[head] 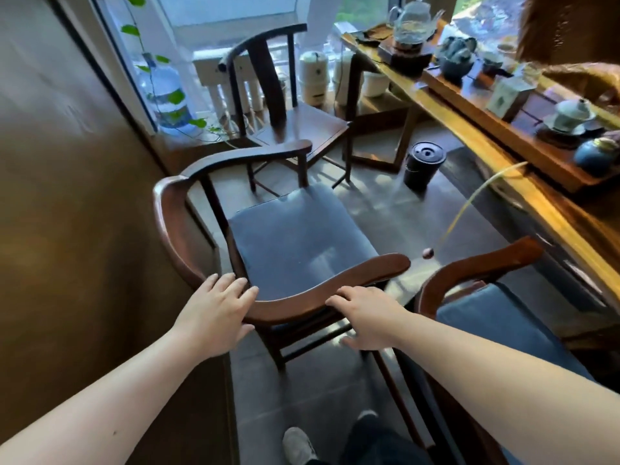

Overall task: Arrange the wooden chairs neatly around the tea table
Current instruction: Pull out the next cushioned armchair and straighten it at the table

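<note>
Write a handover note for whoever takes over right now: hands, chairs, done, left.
Left hand: on the rear curve of the middle armchair, fingers loose over the rail.
Right hand: on the same rail.
Tea table runs along the right. Far chair stands near the window, near armchair sits by the table.
Done: nothing is clearly in place.
Left: turn the middle armchair to the table, then line up the others.

open floor (379, 209) between chairs, black bin (423, 166) beside table (503, 156)

dark floor (385, 209) — chairs (295, 243), perhaps bin (424, 166)
</note>
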Tool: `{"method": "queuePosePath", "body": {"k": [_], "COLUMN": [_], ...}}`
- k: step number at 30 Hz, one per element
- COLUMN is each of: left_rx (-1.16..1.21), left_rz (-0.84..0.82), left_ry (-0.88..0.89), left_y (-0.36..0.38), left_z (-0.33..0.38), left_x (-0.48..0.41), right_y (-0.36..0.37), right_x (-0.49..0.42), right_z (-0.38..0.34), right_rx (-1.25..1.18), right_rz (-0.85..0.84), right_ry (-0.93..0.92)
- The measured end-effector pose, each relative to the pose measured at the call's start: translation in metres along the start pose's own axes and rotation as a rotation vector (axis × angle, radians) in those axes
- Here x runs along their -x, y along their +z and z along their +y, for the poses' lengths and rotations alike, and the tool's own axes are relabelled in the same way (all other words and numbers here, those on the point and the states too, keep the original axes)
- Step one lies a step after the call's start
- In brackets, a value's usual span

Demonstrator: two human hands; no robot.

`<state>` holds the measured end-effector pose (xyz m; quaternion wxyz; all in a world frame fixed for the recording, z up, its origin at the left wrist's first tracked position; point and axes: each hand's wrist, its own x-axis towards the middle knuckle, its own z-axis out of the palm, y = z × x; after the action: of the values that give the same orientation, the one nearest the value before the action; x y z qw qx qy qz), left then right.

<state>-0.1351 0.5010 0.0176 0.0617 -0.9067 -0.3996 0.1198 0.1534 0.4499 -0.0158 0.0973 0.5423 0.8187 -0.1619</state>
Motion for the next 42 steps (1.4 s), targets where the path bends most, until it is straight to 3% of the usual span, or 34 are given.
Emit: {"method": "queuePosePath", "body": {"k": [9,17,23,31,39,42], "left_rx": [0.004,0.067,0.187,0.303,0.388,0.343], "left_rz": [-0.194,-0.623,-0.611,-0.672,-0.615,-0.516], "left_ry": [-0.015,-0.041,0.031,0.207,0.284,0.361], "left_y": [0.051,0.093,0.101,0.092,0.073,0.058], "left_z": [-0.015,-0.016,-0.021,0.008,0.076,0.074], "left_x": [-0.054,-0.088,-0.096,-0.124,-0.162,-0.174], "right_y": [0.015,0.051,0.050,0.051,0.043,0.041], "right_x": [-0.114,-0.161,-0.174,-0.158,-0.130,-0.125], "right_z": [0.034,0.065,0.073,0.108,0.170,0.179], "right_rx": [0.123,0.036,0.053,0.089,0.173,0.163], "right_rz": [-0.148,-0.348,-0.365,-0.462,-0.641,-0.668], "right_ry": [-0.135,-0.278,-0.372,-0.320,-0.221,-0.199]}}
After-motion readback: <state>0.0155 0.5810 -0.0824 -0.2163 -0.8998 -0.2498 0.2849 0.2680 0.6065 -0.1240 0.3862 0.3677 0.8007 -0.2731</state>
